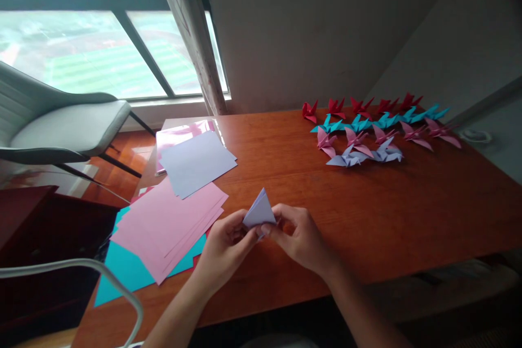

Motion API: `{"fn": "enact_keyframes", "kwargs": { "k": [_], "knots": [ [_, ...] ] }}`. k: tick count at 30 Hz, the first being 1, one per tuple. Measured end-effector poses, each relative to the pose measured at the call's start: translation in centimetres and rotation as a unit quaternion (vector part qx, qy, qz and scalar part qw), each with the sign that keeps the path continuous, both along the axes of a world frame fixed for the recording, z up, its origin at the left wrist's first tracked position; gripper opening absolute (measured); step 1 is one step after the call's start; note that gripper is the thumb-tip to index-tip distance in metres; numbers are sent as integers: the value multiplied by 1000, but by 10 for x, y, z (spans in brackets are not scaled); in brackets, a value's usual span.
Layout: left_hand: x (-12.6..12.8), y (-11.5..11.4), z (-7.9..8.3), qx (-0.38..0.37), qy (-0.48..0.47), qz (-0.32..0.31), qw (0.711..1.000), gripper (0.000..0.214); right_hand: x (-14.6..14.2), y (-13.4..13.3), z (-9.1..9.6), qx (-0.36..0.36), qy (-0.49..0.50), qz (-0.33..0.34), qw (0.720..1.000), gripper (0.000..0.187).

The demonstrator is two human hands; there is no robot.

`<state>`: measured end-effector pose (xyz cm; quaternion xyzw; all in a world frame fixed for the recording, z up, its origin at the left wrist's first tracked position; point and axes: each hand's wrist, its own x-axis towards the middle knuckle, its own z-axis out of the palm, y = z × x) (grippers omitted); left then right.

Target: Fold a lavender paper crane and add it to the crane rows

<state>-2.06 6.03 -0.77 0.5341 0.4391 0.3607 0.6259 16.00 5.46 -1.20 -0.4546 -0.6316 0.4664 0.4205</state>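
Both of my hands hold a lavender paper (pixel 260 210) folded into a small triangle, just above the wooden table (pixel 408 201) near its front edge. My left hand (pixel 226 247) pinches the triangle's lower left corner. My right hand (pixel 299 236) pinches its lower right corner, fingers curled. The triangle's point stands upward.
Stacks of flat sheets lie to the left: lavender (pixel 196 162) on top, pink (pixel 167 225) under it, turquoise (pixel 126 269) at the bottom. Rows of folded paper cranes, red (pixel 359 106), turquoise (pixel 379 119), pink (pixel 387 136) and lavender (pixel 367 155), sit at the far right. A grey chair (pixel 65 125) stands by the window.
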Motion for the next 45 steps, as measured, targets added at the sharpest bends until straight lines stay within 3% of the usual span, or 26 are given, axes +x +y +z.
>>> {"fn": "enact_keyframes", "kwargs": {
  "k": [7,15,22,27,34,45],
  "knots": [
    [0,2,0,7,18,-5,1000,20,-1,1,-7,40,-22,-58,997,8],
    [-2,0,-3,16,32,-4,999,21,0,0,-5,27,0,-74,997,9],
    [-2,-1,-3,15,48,-19,999,21,1,-1,-4,51,5,-155,987,11],
    [-2,-1,-3,21,47,-27,998,21,0,0,-4,41,5,-141,989,13],
    [-2,0,-2,19,54,15,998,20,-1,0,-6,-7,-10,-58,998,13],
    [-3,-1,-8,71,139,-37,987,12,1,1,-7,27,14,-111,993,9]
  ]
}}
